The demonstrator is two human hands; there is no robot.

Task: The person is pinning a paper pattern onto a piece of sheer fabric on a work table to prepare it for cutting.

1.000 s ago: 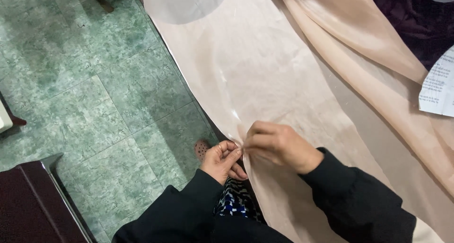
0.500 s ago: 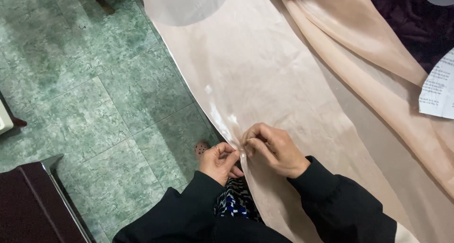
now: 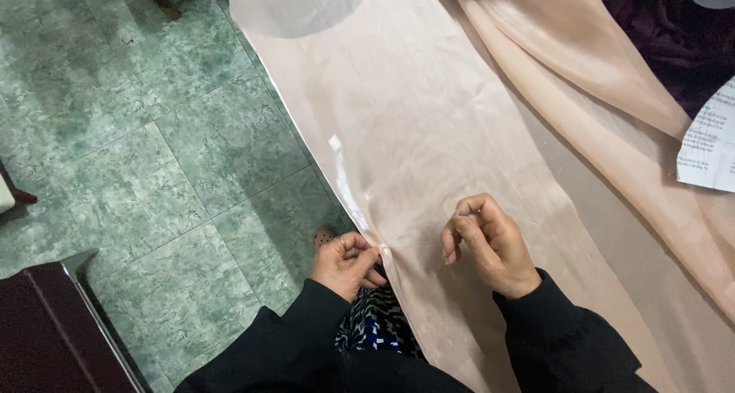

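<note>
While our left hand [image 3: 348,261] pinches the edge of the peach satin cloth [image 3: 429,156], our right hand [image 3: 486,244] hovers curled, fingers narrow; most of the edge looks unworked.

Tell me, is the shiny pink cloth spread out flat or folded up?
Spread out flat. The pink cloth lies smooth across the table, with only its edge pinched by the left hand. The right hand hovers above it.
</note>
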